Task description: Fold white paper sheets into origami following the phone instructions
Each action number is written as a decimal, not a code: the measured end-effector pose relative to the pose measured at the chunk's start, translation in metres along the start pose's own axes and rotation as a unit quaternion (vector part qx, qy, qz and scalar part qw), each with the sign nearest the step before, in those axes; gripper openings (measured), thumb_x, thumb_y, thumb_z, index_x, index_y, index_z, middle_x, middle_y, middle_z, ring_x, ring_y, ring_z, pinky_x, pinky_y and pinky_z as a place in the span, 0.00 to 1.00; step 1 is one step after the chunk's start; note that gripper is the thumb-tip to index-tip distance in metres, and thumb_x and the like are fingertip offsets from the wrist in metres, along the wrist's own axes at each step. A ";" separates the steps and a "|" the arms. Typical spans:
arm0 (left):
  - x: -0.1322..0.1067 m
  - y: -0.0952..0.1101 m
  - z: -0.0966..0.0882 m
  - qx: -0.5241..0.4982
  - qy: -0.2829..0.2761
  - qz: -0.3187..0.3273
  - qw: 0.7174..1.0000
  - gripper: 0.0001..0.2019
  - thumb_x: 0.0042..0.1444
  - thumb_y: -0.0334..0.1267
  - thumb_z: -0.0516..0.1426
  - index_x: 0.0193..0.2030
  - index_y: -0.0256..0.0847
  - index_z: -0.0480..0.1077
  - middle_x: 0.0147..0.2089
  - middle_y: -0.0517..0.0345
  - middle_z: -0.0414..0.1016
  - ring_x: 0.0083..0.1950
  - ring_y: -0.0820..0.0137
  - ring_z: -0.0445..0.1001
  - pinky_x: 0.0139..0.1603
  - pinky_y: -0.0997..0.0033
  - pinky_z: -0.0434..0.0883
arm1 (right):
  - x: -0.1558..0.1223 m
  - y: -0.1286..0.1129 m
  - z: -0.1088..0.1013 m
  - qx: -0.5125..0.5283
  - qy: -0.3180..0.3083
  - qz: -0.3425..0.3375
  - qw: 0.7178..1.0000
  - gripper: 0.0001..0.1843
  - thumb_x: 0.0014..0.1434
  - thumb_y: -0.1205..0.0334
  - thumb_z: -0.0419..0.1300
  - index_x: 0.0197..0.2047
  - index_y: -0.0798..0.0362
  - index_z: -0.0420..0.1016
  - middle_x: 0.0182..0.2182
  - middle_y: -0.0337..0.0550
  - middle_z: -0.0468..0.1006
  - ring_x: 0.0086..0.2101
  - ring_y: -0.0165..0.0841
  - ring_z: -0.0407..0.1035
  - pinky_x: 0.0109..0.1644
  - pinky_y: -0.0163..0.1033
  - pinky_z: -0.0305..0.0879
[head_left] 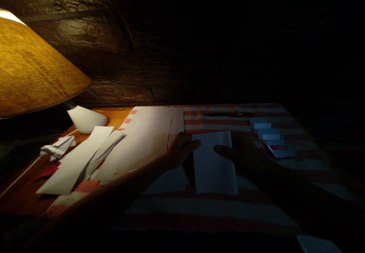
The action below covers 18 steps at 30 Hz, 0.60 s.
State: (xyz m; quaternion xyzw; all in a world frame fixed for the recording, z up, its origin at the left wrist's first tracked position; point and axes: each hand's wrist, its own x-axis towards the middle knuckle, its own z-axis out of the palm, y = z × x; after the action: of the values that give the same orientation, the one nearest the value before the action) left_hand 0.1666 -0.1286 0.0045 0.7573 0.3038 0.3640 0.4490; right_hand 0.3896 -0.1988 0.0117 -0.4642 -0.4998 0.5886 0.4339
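A small white piece of paper, with what looks like a second layer along its left edge, is held upright-ish between both hands over the striped cloth. My left hand grips its upper left edge, thumb on the near face. Across from it, my right hand holds the right edge, its thumb also lying on the face. The fingers behind the paper are hidden. Several large white sheets lie flat to the left of my left hand, partly under that forearm.
A lamp with a yellow-brown shade and white base lights the left side. Near it lie cut paper strips and a crumpled paper. A long dark object and a blurred-out glowing rectangle rest on the striped cloth.
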 end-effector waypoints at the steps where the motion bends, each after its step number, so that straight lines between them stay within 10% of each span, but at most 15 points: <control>1: 0.000 0.000 0.000 -0.001 0.000 -0.001 1.000 0.29 0.59 0.55 0.59 0.15 0.42 0.53 0.17 0.66 0.47 0.20 0.78 0.49 0.21 0.74 0.48 | 0.000 0.000 0.000 0.003 0.000 0.000 1.000 0.14 0.57 0.52 0.72 0.41 0.52 0.82 0.41 0.48 0.86 0.38 0.42 0.79 0.42 0.47 0.74; 18: -0.001 -0.006 -0.001 0.006 -0.003 0.048 0.999 0.29 0.62 0.51 0.59 0.16 0.40 0.55 0.17 0.68 0.49 0.19 0.79 0.50 0.19 0.77 0.49 | 0.002 0.002 0.000 0.008 -0.005 -0.020 1.000 0.15 0.56 0.52 0.74 0.41 0.53 0.82 0.39 0.47 0.85 0.36 0.39 0.79 0.40 0.46 0.75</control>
State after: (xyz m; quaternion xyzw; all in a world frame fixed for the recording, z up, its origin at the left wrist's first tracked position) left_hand 0.1642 -0.1258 -0.0009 0.7746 0.2682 0.3813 0.4274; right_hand 0.3894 -0.1972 0.0098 -0.4475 -0.5067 0.5858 0.4470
